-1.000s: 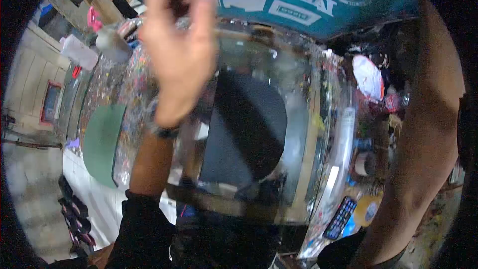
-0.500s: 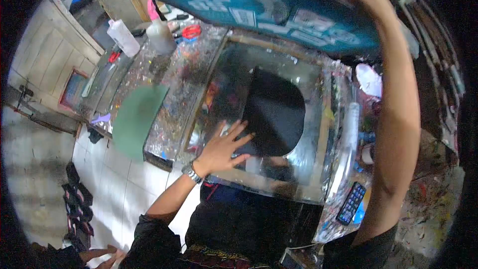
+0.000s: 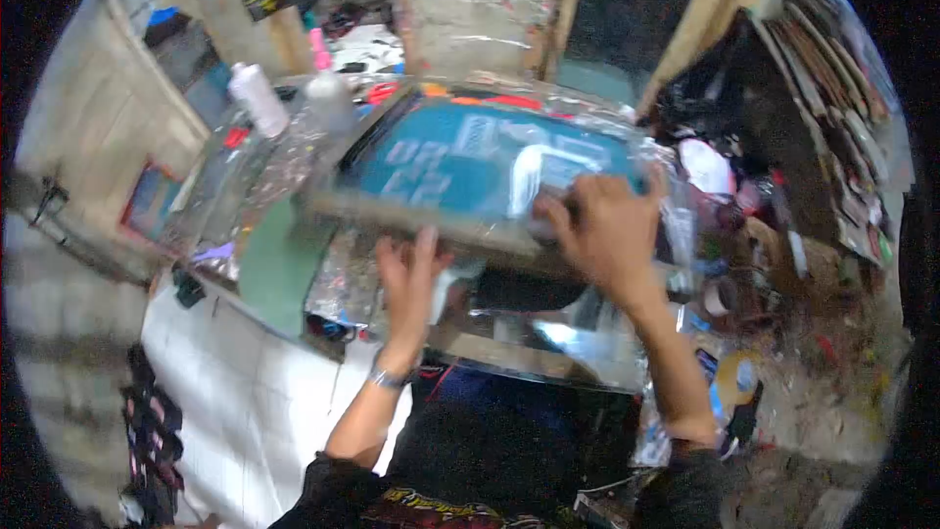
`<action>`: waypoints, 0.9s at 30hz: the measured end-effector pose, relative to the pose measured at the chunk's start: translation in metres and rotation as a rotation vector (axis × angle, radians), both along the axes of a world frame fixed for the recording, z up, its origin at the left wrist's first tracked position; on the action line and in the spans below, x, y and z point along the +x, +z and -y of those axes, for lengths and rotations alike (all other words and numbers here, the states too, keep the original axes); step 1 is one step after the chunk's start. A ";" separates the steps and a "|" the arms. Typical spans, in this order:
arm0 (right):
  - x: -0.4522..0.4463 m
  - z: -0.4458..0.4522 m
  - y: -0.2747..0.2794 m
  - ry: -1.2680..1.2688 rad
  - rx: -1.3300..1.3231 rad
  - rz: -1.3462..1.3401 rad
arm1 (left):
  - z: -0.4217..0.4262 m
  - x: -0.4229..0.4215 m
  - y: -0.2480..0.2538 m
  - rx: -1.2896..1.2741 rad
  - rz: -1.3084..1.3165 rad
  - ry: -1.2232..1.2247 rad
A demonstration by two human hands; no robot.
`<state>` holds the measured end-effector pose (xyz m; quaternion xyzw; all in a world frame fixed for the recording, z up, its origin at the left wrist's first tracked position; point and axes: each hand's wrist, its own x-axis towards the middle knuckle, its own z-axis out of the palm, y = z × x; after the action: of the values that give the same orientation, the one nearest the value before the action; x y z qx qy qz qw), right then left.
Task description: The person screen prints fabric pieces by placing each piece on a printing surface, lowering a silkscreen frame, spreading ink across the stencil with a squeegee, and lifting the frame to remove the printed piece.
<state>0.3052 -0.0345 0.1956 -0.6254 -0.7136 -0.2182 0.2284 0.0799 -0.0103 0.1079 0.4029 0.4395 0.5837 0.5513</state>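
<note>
A teal screen with pale lettering (image 3: 460,171), set in a wooden frame, is tilted low over the glass-topped table. My right hand (image 3: 612,230) is closed over the frame's near edge at the right, blurred by motion. At the same near edge, further left, my left hand (image 3: 406,279) has its fingers spread beside the wood. Under the frame, part of a black sheet (image 3: 524,289) shows on the glass; the rest is hidden. To the left lies a green rounded piece (image 3: 277,269).
A white bottle (image 3: 258,100) and a grey bottle with a pink nozzle (image 3: 331,103) stand at the back left. On the right are a roll of yellow tape (image 3: 738,377) and a white bundle (image 3: 706,168). Stacked boards (image 3: 822,88) lean at the far right.
The teal screen has swung down from upright over the black sheet. My right hand came down with it to the near edge. My left hand has left the black sheet.
</note>
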 end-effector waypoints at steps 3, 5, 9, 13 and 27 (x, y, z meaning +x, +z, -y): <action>0.019 -0.011 -0.068 0.032 -0.518 -0.100 | 0.002 -0.028 -0.087 -0.182 -0.068 -0.121; 0.034 -0.021 -0.077 0.056 -0.667 -0.160 | 0.007 -0.035 -0.107 -0.248 -0.106 -0.107; 0.026 0.007 -0.080 0.113 -0.698 -0.194 | 0.014 -0.029 -0.115 -0.123 -0.140 -0.024; 0.032 -0.028 -0.124 0.080 -0.343 0.105 | 0.012 -0.029 -0.117 -0.080 -0.285 -0.042; 0.100 -0.104 -0.102 0.153 -1.097 -0.063 | 0.008 -0.035 -0.132 -0.197 -0.467 -0.137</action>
<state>0.4057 0.0691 0.0934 -0.6054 -0.7587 0.2214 -0.0946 0.0453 -0.0179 -0.0241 0.5000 0.5811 0.3904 0.5098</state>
